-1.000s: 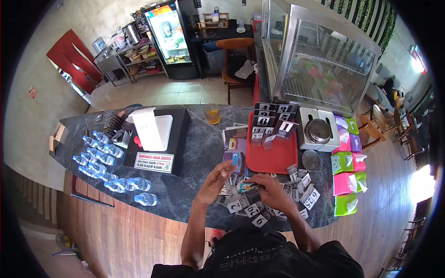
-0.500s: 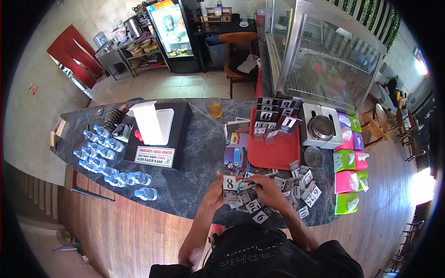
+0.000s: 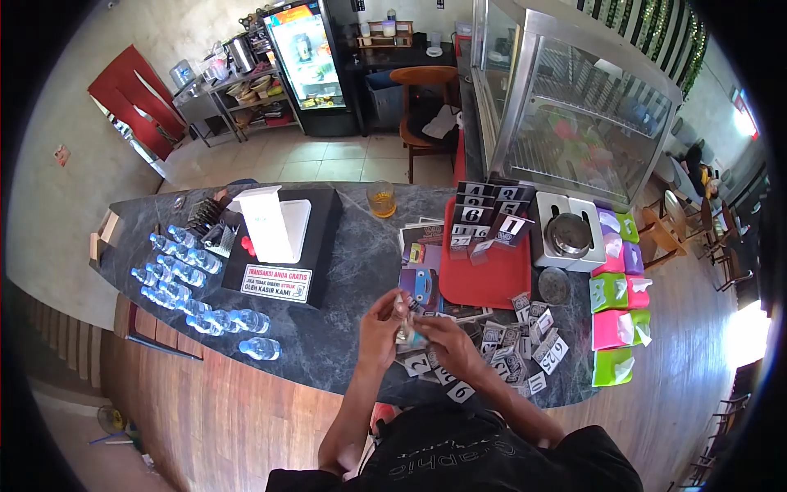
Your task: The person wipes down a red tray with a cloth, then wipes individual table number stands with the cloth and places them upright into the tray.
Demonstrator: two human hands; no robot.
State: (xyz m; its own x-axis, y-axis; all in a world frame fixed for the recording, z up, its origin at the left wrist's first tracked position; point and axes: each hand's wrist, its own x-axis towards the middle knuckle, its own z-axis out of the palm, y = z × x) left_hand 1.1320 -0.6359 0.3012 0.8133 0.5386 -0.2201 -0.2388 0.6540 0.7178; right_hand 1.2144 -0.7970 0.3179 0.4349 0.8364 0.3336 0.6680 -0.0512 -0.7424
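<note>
Above the counter's front edge, my left hand (image 3: 379,338) is closed on a number card (image 3: 402,318), tilted so its number no longer faces me. Close beside it, my right hand (image 3: 449,343) pinches a small teal-and-white thing (image 3: 416,334), perhaps a cloth, against or near the card. Fingers hide most of both. Loose black-and-white number cards (image 3: 461,392) lie under and to the right of my hands, with 6, 25 and 10 readable on some. A red tray (image 3: 484,283) beyond them carries standing number cards (image 3: 513,227).
Several water bottles (image 3: 261,348) lie at left on the dark counter (image 3: 344,279), near a black stand with a sign (image 3: 275,281). A glass of amber drink (image 3: 381,199) stands at the back. Tissue packs (image 3: 612,366) line the right edge, below a glass display case (image 3: 582,123).
The card in my left hand showed an 8 and is now turned, its number hidden. Both hands have come closer together; my right hand has shifted left.
</note>
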